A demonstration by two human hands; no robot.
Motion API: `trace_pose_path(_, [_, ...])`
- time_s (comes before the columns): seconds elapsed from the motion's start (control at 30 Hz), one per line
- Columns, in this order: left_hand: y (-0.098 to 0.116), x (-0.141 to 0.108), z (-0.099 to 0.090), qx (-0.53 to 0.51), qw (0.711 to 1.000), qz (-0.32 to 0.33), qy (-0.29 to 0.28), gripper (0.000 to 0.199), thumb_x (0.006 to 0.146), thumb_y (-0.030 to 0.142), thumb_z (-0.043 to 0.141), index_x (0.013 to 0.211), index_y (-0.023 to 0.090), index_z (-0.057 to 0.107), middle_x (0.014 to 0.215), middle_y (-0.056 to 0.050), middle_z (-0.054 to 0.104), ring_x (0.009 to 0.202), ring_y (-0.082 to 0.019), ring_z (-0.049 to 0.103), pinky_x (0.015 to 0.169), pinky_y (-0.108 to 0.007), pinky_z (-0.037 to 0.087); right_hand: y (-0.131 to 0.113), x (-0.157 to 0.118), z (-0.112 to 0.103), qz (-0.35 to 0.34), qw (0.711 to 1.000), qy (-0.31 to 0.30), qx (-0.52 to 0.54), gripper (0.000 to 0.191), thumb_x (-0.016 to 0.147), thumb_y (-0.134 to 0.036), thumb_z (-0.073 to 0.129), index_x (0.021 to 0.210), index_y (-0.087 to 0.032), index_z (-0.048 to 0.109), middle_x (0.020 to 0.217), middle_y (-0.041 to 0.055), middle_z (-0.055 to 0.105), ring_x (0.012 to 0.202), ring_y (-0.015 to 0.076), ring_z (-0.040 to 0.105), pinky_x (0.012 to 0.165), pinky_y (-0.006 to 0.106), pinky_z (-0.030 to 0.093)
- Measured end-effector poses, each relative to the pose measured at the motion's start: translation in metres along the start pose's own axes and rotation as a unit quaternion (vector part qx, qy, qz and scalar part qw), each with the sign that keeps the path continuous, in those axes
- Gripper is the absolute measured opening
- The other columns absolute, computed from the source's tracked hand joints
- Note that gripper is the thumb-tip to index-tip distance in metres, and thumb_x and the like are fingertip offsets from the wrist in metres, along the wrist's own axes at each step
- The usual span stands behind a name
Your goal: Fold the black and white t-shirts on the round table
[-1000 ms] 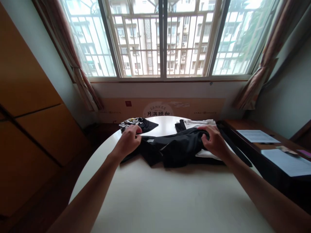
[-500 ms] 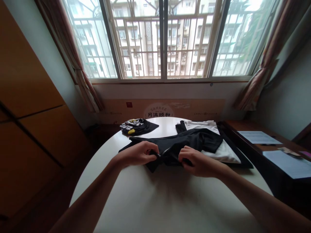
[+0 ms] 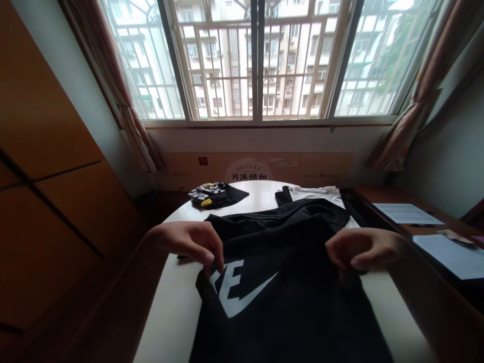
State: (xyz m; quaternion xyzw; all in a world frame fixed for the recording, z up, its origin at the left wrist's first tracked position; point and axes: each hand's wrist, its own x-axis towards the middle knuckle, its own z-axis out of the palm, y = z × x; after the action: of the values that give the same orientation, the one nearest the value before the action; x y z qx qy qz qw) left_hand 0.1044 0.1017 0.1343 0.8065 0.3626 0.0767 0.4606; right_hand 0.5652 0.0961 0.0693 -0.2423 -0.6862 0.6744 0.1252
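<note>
A black garment [image 3: 295, 282] with a pale printed logo lies spread over the white round table [image 3: 166, 302], its lower part reaching the bottom of the view. At its left side my left hand [image 3: 192, 244] pinches the cloth beside the letters. My right hand [image 3: 363, 249] is at the right side, fingers bent together on the black cloth; its fingertips are partly lost in the dark fabric. The garment's far part is wrinkled.
A black patterned cap-like item [image 3: 217, 195] with a yellow patch sits at the table's far left. Folded white and black cloth [image 3: 315, 194] lies at the far right, partly under the garment. Papers [image 3: 408, 214] rest on a brown side table [image 3: 372, 196].
The black garment, bunched between my hands before, is now spread toward me with its logo showing. My hands have moved apart, left hand leftward and right hand rightward.
</note>
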Motion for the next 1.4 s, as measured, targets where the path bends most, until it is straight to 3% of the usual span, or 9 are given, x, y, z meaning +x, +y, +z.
trace_pose_path(0.1, [-0.004, 0.025, 0.004, 0.015, 0.998, -0.034, -0.048, 0.043, 0.089, 0.060, 0.070, 0.106, 0.022, 0.083, 0.092, -0.009, 0.082, 0.075, -0.022, 0.071, 0.065, -0.028, 0.054, -0.004, 0.014, 0.001, 0.030, 0.999, -0.027, -0.011, 0.053, 0.089, -0.052, 0.080, 0.123, -0.013, 0.067, 0.101, 0.0151, 0.081, 0.084, 0.0232, 0.078, 0.071, 0.030, 0.059])
trace_pose_path(0.23, [-0.025, 0.054, 0.013, 0.169, 0.962, -0.066, 0.206, 0.037, 0.098, 0.044, 0.055, 0.115, 0.021, 0.078, 0.116, -0.009, 0.079, 0.105, -0.026, 0.071, 0.094, -0.035, 0.054, -0.002, 0.031, -0.003, -0.060, 0.985, 0.145, -0.072, 0.044, 0.096, -0.049, 0.073, 0.123, -0.014, 0.068, 0.104, 0.0142, 0.081, 0.094, 0.0251, 0.078, 0.078, 0.034, 0.061])
trace_pose_path(0.47, [-0.089, 0.099, 0.007, 0.309, 0.892, -0.145, 0.296, 0.039, 0.096, 0.020, 0.044, 0.124, 0.018, 0.071, 0.130, -0.015, 0.074, 0.123, -0.031, 0.068, 0.108, -0.043, 0.047, 0.015, 0.070, -0.035, -0.146, 0.815, 0.445, -0.342, 0.028, 0.099, -0.046, 0.063, 0.104, -0.021, 0.077, 0.105, 0.0084, 0.080, 0.099, 0.0281, 0.075, 0.091, 0.042, 0.058])
trace_pose_path(0.67, [-0.115, 0.109, -0.035, 0.288, 0.922, -0.171, 0.194, 0.032, 0.080, 0.033, 0.066, 0.108, 0.020, 0.074, 0.117, -0.012, 0.078, 0.107, -0.029, 0.072, 0.094, -0.034, 0.053, 0.029, 0.114, -0.097, -0.044, 0.742, 0.350, -0.570, 0.035, 0.084, -0.030, 0.082, 0.117, -0.022, 0.078, 0.113, 0.0096, 0.080, 0.111, 0.0333, 0.072, 0.099, 0.043, 0.054])
trace_pose_path(0.83, [-0.111, 0.101, -0.052, 0.301, 0.925, -0.199, 0.120, 0.029, 0.071, 0.034, 0.070, 0.096, 0.022, 0.074, 0.104, -0.008, 0.079, 0.093, -0.026, 0.072, 0.078, -0.029, 0.052, 0.036, 0.142, -0.112, 0.012, 0.694, 0.284, -0.661, 0.028, 0.085, -0.019, 0.079, 0.113, -0.023, 0.079, 0.109, 0.0102, 0.080, 0.108, 0.0321, 0.072, 0.096, 0.041, 0.051])
trace_pose_path(0.93, [-0.109, 0.099, -0.059, 0.331, 0.909, -0.193, 0.163, 0.014, 0.078, 0.030, 0.063, 0.086, 0.022, 0.071, 0.097, -0.007, 0.078, 0.088, -0.024, 0.072, 0.076, -0.028, 0.051, 0.034, 0.150, -0.112, 0.016, 0.681, 0.292, -0.671, 0.012, 0.095, -0.018, 0.066, 0.095, -0.021, 0.078, 0.099, 0.0101, 0.078, 0.098, 0.0285, 0.072, 0.090, 0.037, 0.049])
trace_pose_path(1.1, [-0.094, 0.103, -0.084, 0.328, 0.867, -0.234, 0.294, 0.029, 0.095, 0.040, 0.053, 0.102, 0.020, 0.073, 0.087, -0.007, 0.077, 0.063, -0.021, 0.070, 0.070, -0.030, 0.051, 0.027, 0.155, -0.122, 0.007, 0.691, 0.408, -0.596, 0.024, 0.108, -0.025, 0.045, 0.113, -0.018, 0.067, 0.100, 0.0124, 0.077, 0.090, 0.0261, 0.071, 0.076, 0.032, 0.045])
trace_pose_path(1.27, [-0.077, 0.117, -0.120, 0.432, 0.785, -0.232, 0.377, 0.046, 0.102, 0.051, 0.044, 0.106, 0.017, 0.075, 0.116, -0.019, 0.077, 0.112, -0.036, 0.072, 0.094, -0.038, 0.053, 0.017, 0.167, -0.129, 0.044, 0.669, 0.454, -0.587, 0.030, 0.112, -0.037, 0.038, 0.118, -0.017, 0.059, 0.111, 0.0171, 0.074, 0.100, 0.0295, 0.071, 0.082, 0.034, 0.046])
trace_pose_path(1.4, [-0.083, 0.131, -0.143, 0.425, 0.768, -0.277, 0.391, 0.051, 0.105, 0.051, 0.041, 0.116, 0.012, 0.072, 0.125, -0.024, 0.074, 0.124, -0.039, 0.068, 0.100, -0.042, 0.052, 0.007, 0.182, -0.136, 0.051, 0.684, 0.433, -0.584, 0.047, 0.099, -0.053, 0.064, 0.128, -0.017, 0.057, 0.123, 0.0165, 0.071, 0.112, 0.0311, 0.068, 0.093, 0.034, 0.049])
